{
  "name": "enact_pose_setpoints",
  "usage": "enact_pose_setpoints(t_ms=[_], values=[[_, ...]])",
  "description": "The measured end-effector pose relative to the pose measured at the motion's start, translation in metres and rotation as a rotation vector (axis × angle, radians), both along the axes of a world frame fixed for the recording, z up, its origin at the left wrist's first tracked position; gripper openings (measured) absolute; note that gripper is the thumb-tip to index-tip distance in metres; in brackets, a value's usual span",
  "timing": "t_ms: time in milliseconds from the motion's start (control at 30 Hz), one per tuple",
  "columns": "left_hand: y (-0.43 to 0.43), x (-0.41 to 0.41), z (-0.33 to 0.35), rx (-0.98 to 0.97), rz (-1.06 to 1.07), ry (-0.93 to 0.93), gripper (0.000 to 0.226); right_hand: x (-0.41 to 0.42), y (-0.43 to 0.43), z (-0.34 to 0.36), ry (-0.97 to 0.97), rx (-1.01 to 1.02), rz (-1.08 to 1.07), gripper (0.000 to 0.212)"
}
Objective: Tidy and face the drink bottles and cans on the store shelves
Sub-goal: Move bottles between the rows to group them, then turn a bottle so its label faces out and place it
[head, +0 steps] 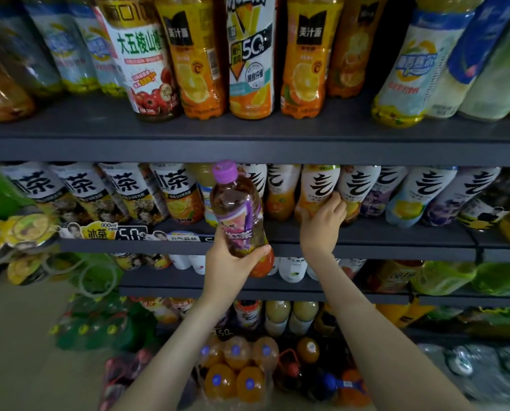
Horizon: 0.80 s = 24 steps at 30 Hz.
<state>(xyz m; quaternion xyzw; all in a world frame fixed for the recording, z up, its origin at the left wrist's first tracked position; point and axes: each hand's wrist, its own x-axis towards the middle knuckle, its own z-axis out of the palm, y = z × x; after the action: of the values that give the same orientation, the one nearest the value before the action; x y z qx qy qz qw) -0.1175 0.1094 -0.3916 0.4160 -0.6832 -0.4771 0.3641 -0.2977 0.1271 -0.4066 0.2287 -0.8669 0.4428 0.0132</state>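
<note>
My left hand (233,264) grips a tea bottle with a purple cap (237,212) by its lower part and holds it upright in front of the middle shelf (396,243). My right hand (324,222) reaches onto that shelf and wraps around the base of a white-and-orange labelled bottle (317,188) standing in the row. White-labelled bottles with black characters (425,191) line the shelf to the right, and tea bottles with black-on-white labels (123,188) line it to the left.
The top shelf (247,143) carries orange juice bottles (197,60) and pale lemon drinks (410,69). Lower shelves hold more bottles. Shrink-wrapped packs of orange bottles (236,372) and green bottles (99,321) stand on the floor below. Bagged goods (19,232) hang at the left.
</note>
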Motion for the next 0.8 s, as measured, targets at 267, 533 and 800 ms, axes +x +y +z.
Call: enact_pose_setpoints(t_ms=[267, 533, 800], values=[[0.029, 0.026, 0.054, 0.019, -0.066, -0.187, 0.066, 0.064, 0.065, 0.050, -0.334, -0.315, 0.453, 0.025], [0.085, 0.035, 0.136, -0.096, -0.139, -0.247, 0.052, 0.103, 0.142, 0.147, -0.378, -0.319, 0.721, 0.052], [0.126, 0.020, 0.188, -0.188, -0.257, -0.160, 0.048, 0.085, 0.188, 0.205, -0.340, -0.407, 0.629, 0.037]])
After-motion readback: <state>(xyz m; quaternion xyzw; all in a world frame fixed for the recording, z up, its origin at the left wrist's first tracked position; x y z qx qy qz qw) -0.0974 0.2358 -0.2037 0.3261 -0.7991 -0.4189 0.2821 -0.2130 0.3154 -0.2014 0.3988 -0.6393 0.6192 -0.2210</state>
